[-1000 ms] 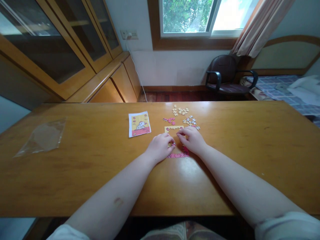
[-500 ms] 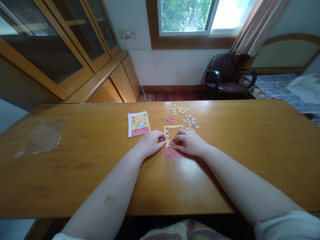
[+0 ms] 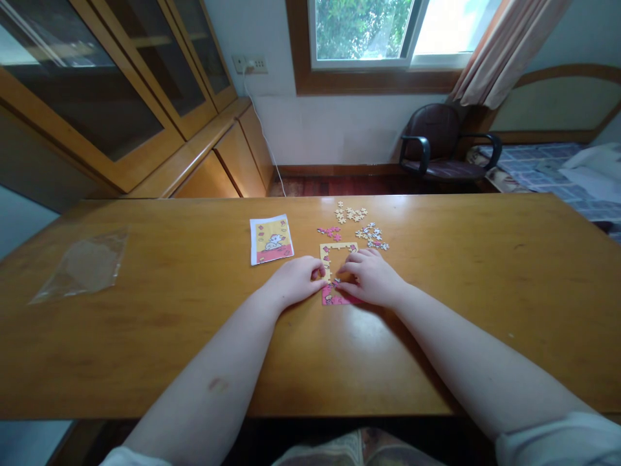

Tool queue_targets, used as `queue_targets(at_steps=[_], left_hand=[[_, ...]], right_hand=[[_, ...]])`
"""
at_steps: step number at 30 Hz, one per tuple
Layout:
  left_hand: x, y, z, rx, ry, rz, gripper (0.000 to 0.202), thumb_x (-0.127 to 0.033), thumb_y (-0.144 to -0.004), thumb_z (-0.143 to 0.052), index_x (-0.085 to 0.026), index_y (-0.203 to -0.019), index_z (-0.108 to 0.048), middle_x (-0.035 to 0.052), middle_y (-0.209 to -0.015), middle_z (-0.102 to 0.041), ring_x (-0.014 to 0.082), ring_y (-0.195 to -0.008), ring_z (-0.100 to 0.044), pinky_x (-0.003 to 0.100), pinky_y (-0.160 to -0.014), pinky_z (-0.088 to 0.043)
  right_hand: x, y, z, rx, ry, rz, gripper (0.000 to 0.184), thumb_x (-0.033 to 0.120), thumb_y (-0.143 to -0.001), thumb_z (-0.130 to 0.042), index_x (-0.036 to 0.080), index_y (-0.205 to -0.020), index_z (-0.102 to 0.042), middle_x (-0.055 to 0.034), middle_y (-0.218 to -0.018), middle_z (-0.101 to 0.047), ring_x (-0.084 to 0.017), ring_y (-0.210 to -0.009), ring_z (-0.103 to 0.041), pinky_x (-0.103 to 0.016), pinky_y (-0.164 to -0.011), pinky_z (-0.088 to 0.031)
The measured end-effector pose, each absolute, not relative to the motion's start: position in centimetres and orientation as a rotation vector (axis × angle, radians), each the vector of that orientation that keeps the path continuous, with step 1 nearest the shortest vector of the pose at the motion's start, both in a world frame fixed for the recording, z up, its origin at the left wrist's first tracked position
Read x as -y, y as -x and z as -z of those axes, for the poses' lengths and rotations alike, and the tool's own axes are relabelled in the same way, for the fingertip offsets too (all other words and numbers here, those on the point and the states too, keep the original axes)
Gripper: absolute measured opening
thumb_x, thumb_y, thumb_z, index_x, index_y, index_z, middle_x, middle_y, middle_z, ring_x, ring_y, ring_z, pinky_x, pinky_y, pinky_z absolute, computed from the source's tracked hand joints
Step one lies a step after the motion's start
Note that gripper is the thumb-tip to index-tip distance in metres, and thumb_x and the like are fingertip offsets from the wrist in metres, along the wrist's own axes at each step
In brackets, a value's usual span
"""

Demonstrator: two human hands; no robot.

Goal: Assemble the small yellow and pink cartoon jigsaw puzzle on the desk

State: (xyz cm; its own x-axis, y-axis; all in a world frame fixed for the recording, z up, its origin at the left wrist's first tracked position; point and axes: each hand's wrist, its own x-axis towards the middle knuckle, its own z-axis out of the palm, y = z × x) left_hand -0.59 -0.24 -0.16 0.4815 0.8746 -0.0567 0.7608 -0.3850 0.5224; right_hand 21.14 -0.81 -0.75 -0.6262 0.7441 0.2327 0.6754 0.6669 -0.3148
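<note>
On the desk (image 3: pixel 436 259), the visible border (image 3: pixel 334 300) had been joined, its middle largely unfilled; loose pieces (image 3: pixel 370 232) were left beyond; left hand (image 3: pixel 297 281) and right hand (image 3: pixel 372 278) were set at its sides, fingers half-curled, any grip indiscernible.

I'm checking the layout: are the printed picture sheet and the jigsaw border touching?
Apart: the head view shows bare tabletop between the printed picture sheet's right edge and the jigsaw border's left side.

Since one second ago, the left hand (image 3: pixel 297 281) has drawn back toward the outer left edge of the puzzle border (image 3: pixel 334 300), and this side (mostly covered then) now shows; the right hand's (image 3: pixel 372 277) fingertips have come lower.
</note>
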Motion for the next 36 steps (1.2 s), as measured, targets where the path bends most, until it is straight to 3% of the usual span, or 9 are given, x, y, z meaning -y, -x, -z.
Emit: queue_targets(at_steps=[12,18,27,36], left_hand=[[0.2,0.7,0.0,-1.332,-2.235,-0.268,0.016,-0.035,-0.075,-0.056,-0.021,-0.081,-0.061,0.0002,-0.074,-0.060,0.0152,-0.066,-0.052,0.025,-0.058,-0.037],[0.1,0.7,0.0,-1.334,-2.250,-0.211,0.016,-0.036,-0.076,-0.055,-0.020,-0.073,-0.057,0.0004,-0.074,-0.060,0.0141,-0.064,-0.051,0.024,-0.056,-0.034],[0.2,0.4,-0.2,-1.351,-2.273,-0.169,0.016,-0.035,-0.076,-0.056,-0.020,-0.071,-0.056,-0.0010,-0.072,-0.060,0.0132,-0.062,-0.050,0.024,-0.055,-0.032],[0.1,0.5,-0.1,-1.356,-2.283,-0.159,0.016,-0.035,-0.076,-0.056,-0.020,-0.070,-0.056,-0.0011,-0.070,-0.060,0.0132,-0.062,-0.050,0.024,-0.054,-0.032]], right_hand=[[0.8,-21.4,0.6,2.626,1.149,-0.334,0.020,0.036,-0.085,-0.058,0.023,-0.093,-0.071,-0.0052,-0.088,-0.064,-0.019,-0.087,-0.055,-0.033,-0.085,-0.033],[1.3,-21.2,0.1,2.664,1.257,-0.282,0.024,0.040,-0.085,-0.057,0.022,-0.086,-0.072,-0.0047,-0.083,-0.065,-0.019,-0.084,-0.056,-0.032,-0.080,-0.032],[1.3,-20.3,0.6,2.584,1.382,-0.368,0.016,0.033,-0.081,-0.060,0.021,-0.082,-0.071,-0.0029,-0.082,-0.066,-0.017,-0.082,-0.058,-0.030,-0.076,-0.034],[1.3,-20.5,0.7,2.643,1.229,-0.286,0.020,0.034,-0.082,-0.056,0.021,-0.083,-0.071,-0.0039,-0.081,-0.065,-0.017,-0.079,-0.056,-0.031,-0.076,-0.032]])
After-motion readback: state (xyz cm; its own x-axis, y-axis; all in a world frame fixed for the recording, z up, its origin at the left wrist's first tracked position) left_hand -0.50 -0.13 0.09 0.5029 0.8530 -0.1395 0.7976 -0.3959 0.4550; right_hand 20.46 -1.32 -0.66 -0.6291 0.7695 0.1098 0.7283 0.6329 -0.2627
